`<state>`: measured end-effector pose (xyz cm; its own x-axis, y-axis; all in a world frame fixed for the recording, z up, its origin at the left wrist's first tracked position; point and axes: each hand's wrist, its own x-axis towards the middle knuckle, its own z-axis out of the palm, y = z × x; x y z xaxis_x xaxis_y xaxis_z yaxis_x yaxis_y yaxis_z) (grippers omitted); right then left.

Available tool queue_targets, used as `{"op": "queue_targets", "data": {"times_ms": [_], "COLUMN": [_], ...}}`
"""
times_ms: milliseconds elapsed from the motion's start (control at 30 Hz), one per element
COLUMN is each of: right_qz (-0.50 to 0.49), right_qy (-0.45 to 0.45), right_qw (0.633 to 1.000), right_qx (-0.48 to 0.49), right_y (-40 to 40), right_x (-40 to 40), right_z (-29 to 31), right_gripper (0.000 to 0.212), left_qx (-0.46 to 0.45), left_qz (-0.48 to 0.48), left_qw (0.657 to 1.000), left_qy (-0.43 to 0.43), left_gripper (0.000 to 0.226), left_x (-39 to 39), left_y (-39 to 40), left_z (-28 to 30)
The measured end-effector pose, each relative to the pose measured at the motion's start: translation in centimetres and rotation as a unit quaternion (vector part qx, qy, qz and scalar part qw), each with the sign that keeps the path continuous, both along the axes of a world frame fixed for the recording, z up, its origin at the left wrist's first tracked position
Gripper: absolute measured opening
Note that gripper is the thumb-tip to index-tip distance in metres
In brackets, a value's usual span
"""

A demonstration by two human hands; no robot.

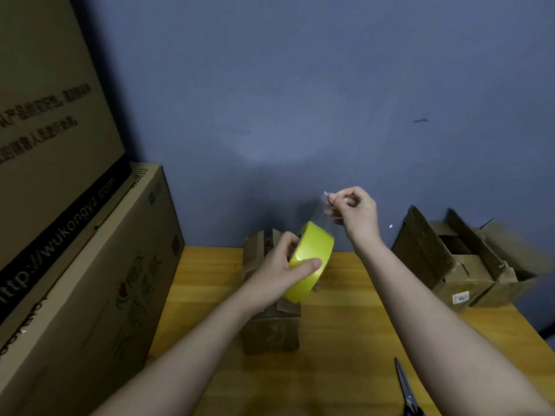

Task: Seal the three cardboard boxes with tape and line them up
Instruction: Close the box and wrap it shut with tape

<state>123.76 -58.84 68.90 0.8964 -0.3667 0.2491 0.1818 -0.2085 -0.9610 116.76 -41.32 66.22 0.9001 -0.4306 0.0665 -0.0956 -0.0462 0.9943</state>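
Observation:
My left hand [280, 267] grips a yellow roll of tape [312, 259] above a small cardboard box [271, 328] that stands in the middle of the wooden table [339, 331]. My right hand [356, 213] pinches the free end of a clear strip of tape [322, 213], drawn up and to the right from the roll. The box's top is largely hidden behind my left hand and the roll. Two more small cardboard boxes, one [447, 259] with its flaps open and another [510, 259] beside it, stand at the table's right rear.
Scissors [405, 388] lie near the table's front right edge. Large printed cartons [75, 280] are stacked along the left side of the table. A blue wall [300, 100] rises right behind the table.

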Motion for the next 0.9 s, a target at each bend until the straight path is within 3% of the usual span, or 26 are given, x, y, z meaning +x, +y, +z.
{"op": "queue_targets", "data": {"times_ms": [100, 167, 267, 333, 367, 467, 600, 733, 833, 900], "right_qz": [-0.055, -0.068, -0.076, -0.083, -0.082, -0.081, -0.078, -0.082, -0.069, -0.062], "right_qy": [-0.070, -0.107, -0.161, -0.205, -0.220, -0.249, -0.280, -0.238, -0.156, -0.104], "right_qw": [0.994, 0.989, 0.977, 0.971, 0.967, 0.936, 0.909, 0.931, 0.967, 0.976], "right_qx": [-0.058, -0.078, -0.120, -0.092, -0.095, -0.234, -0.298, -0.265, -0.187, -0.179], "right_y": [1.0, 2.3, 4.8, 5.8, 6.4, 8.8, 10.5, 10.1, 8.5, 7.1], "right_x": [0.1, -0.4, -1.5, -2.0, -2.3, -3.1, -3.0, -1.3, 2.0, 4.2], "right_z": [0.6, 1.0, 2.0, 3.3, 4.0, 5.3, 5.0, 5.0, 4.7, 4.1], "right_gripper": [0.020, 0.016, 0.012, 0.012, 0.012, 0.015, 0.017, 0.015, 0.015, 0.015], "left_qx": [0.127, 0.144, 0.027, -0.047, -0.056, -0.047, -0.042, -0.031, -0.015, -0.041], "left_qz": [0.049, 0.086, 0.108, 0.112, 0.114, 0.142, 0.112, 0.061, 0.051, 0.027], "left_qw": [0.985, 0.978, 0.994, 0.988, 0.985, 0.976, 0.974, 0.968, 0.976, 0.983], "left_qy": [-0.108, -0.124, -0.004, 0.094, 0.121, 0.158, 0.191, 0.239, 0.212, 0.180], "left_gripper": [0.042, 0.043, 0.036, 0.026, 0.025, 0.027, 0.027, 0.035, 0.046, 0.034], "left_x": [0.3, 1.1, 1.7, 2.3, 2.6, 3.5, 4.5, 4.8, 4.3, 3.8], "left_y": [0.9, 1.7, 2.7, 3.4, 3.8, 4.7, 5.7, 6.3, 6.6, 6.7], "left_z": [-0.5, -0.6, 0.0, -0.3, -0.5, -1.4, -0.5, 0.1, -1.0, -1.9]}}
